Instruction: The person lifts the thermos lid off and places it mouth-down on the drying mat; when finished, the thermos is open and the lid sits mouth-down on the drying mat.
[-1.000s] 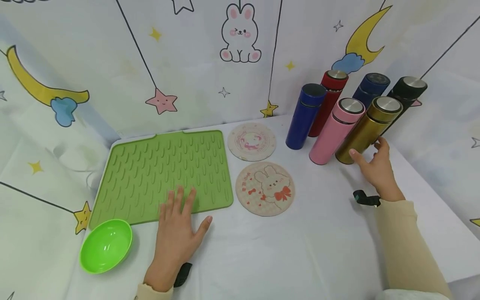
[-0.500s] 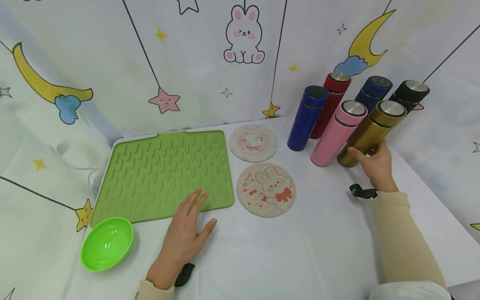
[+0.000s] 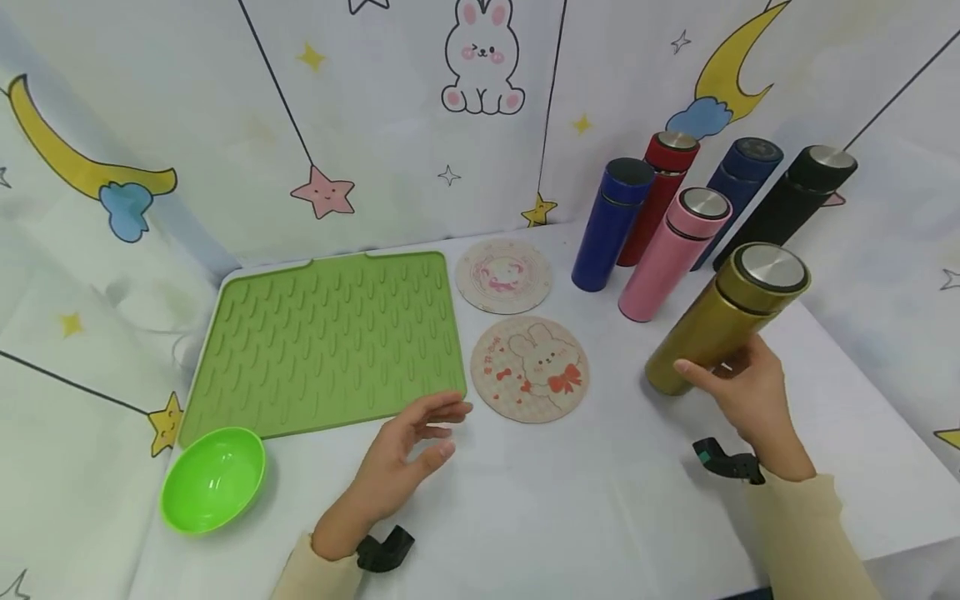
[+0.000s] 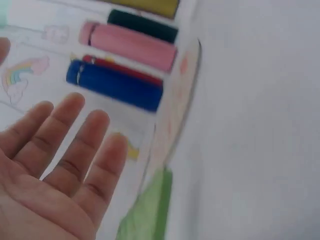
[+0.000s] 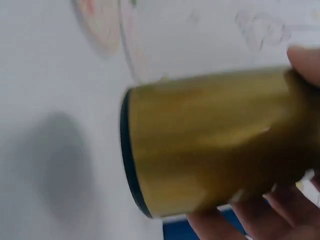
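Right hand (image 3: 750,404) holds gold thermos flask (image 3: 708,325), fingers and thumb round body below lid, base clear of bench (image 3: 555,508). Left hand (image 3: 393,462) holds nothing, fingers relaxed, slightly apart, near corner of green drying mat (image 3: 330,342). Pink flask (image 3: 671,254) stands beyond right hand, leftward. Risks: smooth-looking body could slip if grip loosens; leftward swing could knock pink flask into neighbours.
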A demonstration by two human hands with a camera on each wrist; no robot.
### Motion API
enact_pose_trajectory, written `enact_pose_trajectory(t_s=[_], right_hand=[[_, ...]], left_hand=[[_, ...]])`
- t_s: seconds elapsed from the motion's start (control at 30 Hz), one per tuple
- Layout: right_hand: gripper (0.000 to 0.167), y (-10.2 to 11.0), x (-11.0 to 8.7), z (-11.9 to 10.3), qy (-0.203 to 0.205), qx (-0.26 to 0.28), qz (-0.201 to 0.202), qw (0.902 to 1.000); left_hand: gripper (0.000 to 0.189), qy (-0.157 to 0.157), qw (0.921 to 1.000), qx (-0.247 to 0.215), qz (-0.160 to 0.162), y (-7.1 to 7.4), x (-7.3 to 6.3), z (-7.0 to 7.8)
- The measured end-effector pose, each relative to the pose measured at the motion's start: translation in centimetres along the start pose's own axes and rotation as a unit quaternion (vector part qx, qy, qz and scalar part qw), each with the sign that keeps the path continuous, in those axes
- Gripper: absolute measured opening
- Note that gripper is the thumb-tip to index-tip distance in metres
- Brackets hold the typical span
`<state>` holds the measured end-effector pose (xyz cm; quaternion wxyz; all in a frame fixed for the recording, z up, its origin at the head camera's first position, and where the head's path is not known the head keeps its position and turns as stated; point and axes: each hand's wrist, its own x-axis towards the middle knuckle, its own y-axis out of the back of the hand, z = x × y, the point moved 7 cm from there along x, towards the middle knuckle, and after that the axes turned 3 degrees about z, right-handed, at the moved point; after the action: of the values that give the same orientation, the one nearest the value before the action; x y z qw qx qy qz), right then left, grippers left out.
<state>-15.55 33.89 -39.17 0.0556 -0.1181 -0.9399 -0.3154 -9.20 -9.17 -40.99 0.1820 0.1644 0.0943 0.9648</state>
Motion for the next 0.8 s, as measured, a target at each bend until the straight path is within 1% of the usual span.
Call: enact_pose_trajectory(t_s=[0.03, 0.07, 0.1, 0.13, 0.17, 0.23, 0.27, 0.33, 0.4, 0.47, 0.53, 0.57, 0.63, 0.7, 0.8], right_hand=[[0.071, -0.9, -0.7, -1.3, 0.033, 0.021, -0.020, 0.9990], [0.071, -1.9, -1.3, -2.7, 0.069, 0.044, -0.046, 0.9956], [0.070, -3.1, -1.9, -4.0, 0.104, 0.070, -0.074, 0.9893], [0.072, -4.3, -2.6, -5.2, 0.136, 0.094, -0.107, 0.9803], [0.074, -5.6, -3.2, -6.4, 0.163, 0.120, -0.145, 0.9686], [0.080, -8.4, -4.5, -8.4, 0.201, 0.157, -0.222, 0.9411], [0.082, -9.7, -5.1, -9.3, 0.217, 0.167, -0.255, 0.9272], [0.090, -11.9, -6.0, -10.9, 0.238, 0.170, -0.309, 0.9050], [0.089, -13.7, -6.6, -12.2, 0.267, 0.165, -0.345, 0.8846], [0.082, -14.9, -6.9, -13.4, 0.298, 0.153, -0.363, 0.8696], [0.071, -15.5, -6.8, -14.2, 0.321, 0.146, -0.371, 0.8591], [0.066, -15.6, -6.7, -14.5, 0.331, 0.142, -0.370, 0.8566], [0.064, -15.7, -6.1, -14.9, 0.337, 0.133, -0.360, 0.8598], [0.067, -15.7, -5.4, -15.2, 0.345, 0.123, -0.343, 0.8650], [0.075, -15.5, -4.4, -15.4, 0.361, 0.100, -0.314, 0.8725]], left_hand=[[0.056, -0.005, 0.9993, -0.031, -0.017, -0.4, 0.5, 0.7], [0.057, -0.014, 0.9977, -0.058, -0.033, -0.7, 1.2, 1.6], [0.059, -0.027, 0.9951, -0.082, -0.049, -1.0, 2.0, 2.5], [0.061, -0.041, 0.9920, -0.100, -0.064, -1.3, 2.8, 3.5], [0.064, -0.058, 0.9887, -0.115, -0.076, -1.4, 3.7, 4.5], [0.075, -0.087, 0.9812, -0.143, -0.097, -1.6, 5.2, 6.4], [0.081, -0.100, 0.9768, -0.156, -0.107, -1.5, 5.9, 7.3], [0.094, -0.119, 0.9691, -0.173, -0.129, -1.4, 6.9, 8.7], [0.101, -0.135, 0.9610, -0.186, -0.154, -1.1, 7.6, 9.9], [0.102, -0.149, 0.9535, -0.194, -0.176, -0.8, 7.7, 10.7], [0.099, -0.160, 0.9513, -0.187, -0.186, -0.3, 7.5, 11.2], [0.097, -0.166, 0.9517, -0.180, -0.185, -0.1, 7.4, 11.3], [0.095, -0.178, 0.9556, -0.157, -0.175, 0.4, 7.1, 11.6], [0.090, -0.187, 0.9612, -0.126, -0.159, 0.8, 7.0, 11.7], [0.085, -0.197, 0.9665, -0.089, -0.139, 1.3, 6.8, 11.8]])
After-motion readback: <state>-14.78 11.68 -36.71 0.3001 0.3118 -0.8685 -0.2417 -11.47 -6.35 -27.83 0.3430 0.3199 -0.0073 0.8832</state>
